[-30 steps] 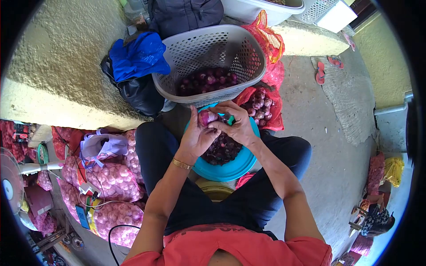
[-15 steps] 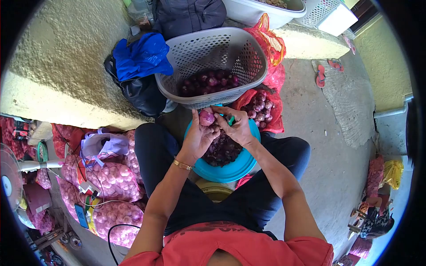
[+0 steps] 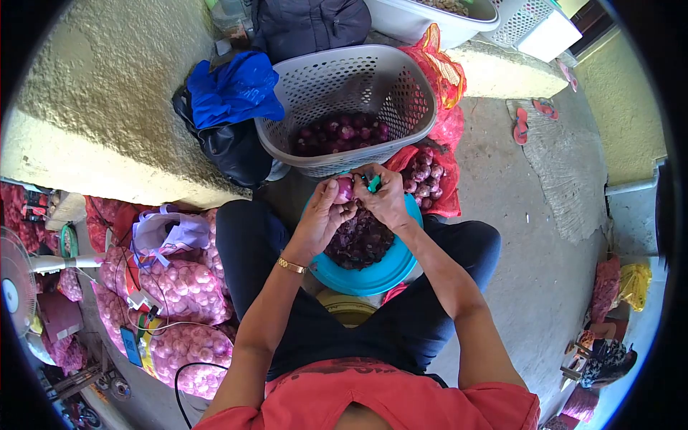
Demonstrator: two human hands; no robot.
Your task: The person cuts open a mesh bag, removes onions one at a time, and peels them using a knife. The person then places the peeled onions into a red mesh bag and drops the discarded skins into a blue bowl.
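Left hand (image 3: 320, 217): clenched around a red onion (image 3: 345, 189), thumb and fingers pinching it from below; gold bracelet (image 3: 291, 265) at the wrist.
Right hand (image 3: 390, 203): closed on a green-handled tool (image 3: 373, 183), probably a small knife, though the blade is hidden; its fingertips touch the onion's top.
Red onion: held in the air between both hands, above the far rim of the teal basin (image 3: 390, 269).
Teal basin: sits between the person's knees and holds dark purple peelings.
Grey basket (image 3: 344, 79): just beyond the hands, tilted toward the person, with purple onions in the bottom.
Red mesh sack (image 3: 444, 125): beside the basket on the right, open, with onions showing.
Blue cloth (image 3: 233, 89): left of the basket, lying on a black bag (image 3: 233, 154).
Pink net sacks (image 3: 183, 287): on the floor to the left.
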